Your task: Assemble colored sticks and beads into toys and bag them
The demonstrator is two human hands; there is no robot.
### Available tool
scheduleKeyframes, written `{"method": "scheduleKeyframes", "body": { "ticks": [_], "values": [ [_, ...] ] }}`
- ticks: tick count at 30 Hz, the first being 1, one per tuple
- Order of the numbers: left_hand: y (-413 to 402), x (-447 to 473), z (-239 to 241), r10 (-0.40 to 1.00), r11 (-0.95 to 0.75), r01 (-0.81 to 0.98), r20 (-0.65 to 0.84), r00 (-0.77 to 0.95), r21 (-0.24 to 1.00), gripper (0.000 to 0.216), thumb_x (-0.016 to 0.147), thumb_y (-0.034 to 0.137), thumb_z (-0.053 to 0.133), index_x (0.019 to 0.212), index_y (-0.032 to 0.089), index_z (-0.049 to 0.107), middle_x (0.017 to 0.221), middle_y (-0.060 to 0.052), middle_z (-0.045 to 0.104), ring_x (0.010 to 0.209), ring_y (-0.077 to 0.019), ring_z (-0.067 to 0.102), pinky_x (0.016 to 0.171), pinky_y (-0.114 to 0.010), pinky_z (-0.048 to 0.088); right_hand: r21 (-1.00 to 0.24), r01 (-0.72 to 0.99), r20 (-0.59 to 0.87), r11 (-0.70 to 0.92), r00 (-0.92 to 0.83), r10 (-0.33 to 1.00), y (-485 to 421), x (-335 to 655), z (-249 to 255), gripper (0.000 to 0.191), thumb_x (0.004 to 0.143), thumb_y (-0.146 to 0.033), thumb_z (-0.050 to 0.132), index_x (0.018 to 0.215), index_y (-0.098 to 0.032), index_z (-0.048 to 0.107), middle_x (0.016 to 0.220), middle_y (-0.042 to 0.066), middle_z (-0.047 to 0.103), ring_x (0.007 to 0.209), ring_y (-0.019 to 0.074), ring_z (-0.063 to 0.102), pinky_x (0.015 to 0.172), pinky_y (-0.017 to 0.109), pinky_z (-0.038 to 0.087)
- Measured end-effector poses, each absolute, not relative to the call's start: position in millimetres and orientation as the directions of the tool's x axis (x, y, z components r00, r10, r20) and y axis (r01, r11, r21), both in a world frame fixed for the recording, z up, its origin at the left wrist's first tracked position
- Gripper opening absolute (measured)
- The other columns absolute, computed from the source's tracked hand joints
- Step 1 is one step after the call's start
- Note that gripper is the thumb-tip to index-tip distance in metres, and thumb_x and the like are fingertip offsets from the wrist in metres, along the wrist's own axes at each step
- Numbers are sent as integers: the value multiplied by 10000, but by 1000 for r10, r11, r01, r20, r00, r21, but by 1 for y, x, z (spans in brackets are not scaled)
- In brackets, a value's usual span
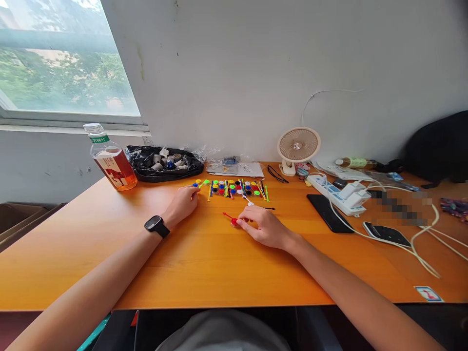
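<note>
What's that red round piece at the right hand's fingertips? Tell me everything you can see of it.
The red round piece is small and looks like plastic, with a paler edge below. It is at or just above the wooden tabletop, nearer the person than the colourful cluster. The right hand has its fingertips at the right side; how firmly they grip is unclear. A thin red arrow points away to the upper left; whether it is joined on, I cannot tell.

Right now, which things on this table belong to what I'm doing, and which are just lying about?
Seemingly in use:
red disc and red arrow, at your right hand
coloured discs and coloured sticks, near your left hand

Apparently lying about:
drink bottle
desk fan
power strip
black plastic bag
</note>
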State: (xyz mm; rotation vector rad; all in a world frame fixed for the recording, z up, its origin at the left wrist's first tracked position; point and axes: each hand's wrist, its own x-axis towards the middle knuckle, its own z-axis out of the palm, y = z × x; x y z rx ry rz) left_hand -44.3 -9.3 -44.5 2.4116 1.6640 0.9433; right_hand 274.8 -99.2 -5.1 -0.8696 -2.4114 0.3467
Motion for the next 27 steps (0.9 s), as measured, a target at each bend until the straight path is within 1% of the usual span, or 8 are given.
{"method": "scheduleKeyframes", "body": {
  "ticks": [3,7,9,12,16,18,21,27],
  "values": [
    [-10,-46,-43,865,-432,822,428,262,370,390,912,160,483,1111,183,817,1057,-144,819,993,-304,772,941,-379,578,-405,512,400,757,-645,651,-99,275,-6,205,1081,-292,577,974,-220,736,925,66,748,866,219,666,814,357,506],
    [-12,-47,-41,857,-455,801,437,275,389,421,936,178,479,1242,159,768,1017,-146,814,905,-296,770,844,-362,572,-396,515,404,760,-645,648,-98,275,-7,194,1075,-279,583,967,-225,736,912,60,743,865,220,667,815,351,498],
    [-13,-47,-40,858,-453,795,440,266,403,421,944,198,486,1264,141,754,990,-148,813,868,-295,764,805,-361,565,-398,513,405,760,-645,648,-98,275,-7,187,1073,-270,587,967,-224,734,912,58,742,867,219,666,807,347,495],
    [-15,-45,-37,867,-432,779,446,221,454,380,941,224,506,1196,138,773,966,-142,814,828,-281,759,780,-353,561,-401,511,403,760,-647,647,-98,275,-7,180,1070,-260,588,962,-222,727,915,56,744,868,220,664,811,351,494],
    [-18,-42,-32,858,-422,720,498,122,551,323,945,275,532,1114,167,784,935,-105,818,784,-240,752,751,-319,572,-398,510,400,762,-651,645,-99,274,-6,184,1071,-253,581,951,-221,717,919,54,747,865,219,668,840,363,498],
    [-18,-42,-30,849,-426,704,520,94,568,298,944,279,532,1061,178,787,933,-89,821,779,-223,749,755,-307,575,-401,514,395,759,-650,649,-100,274,-5,181,1070,-250,581,955,-219,718,925,57,746,872,220,670,836,361,499],
    [-15,-44,-33,846,-415,731,526,90,542,293,923,242,531,1012,174,802,951,-92,826,798,-230,754,774,-314,576,-405,514,389,756,-651,652,-100,274,-4,183,1071,-249,580,956,-216,718,929,58,748,881,221,668,834,359,496],
    [-9,-47,-41,871,-376,813,469,146,445,369,922,175,514,1119,150,826,1088,-121,829,897,-251,775,871,-331,577,-413,515,381,751,-651,656,-100,274,-5,189,1075,-264,582,978,-211,735,929,57,747,869,215,659,834,354,488]
  ]
}}
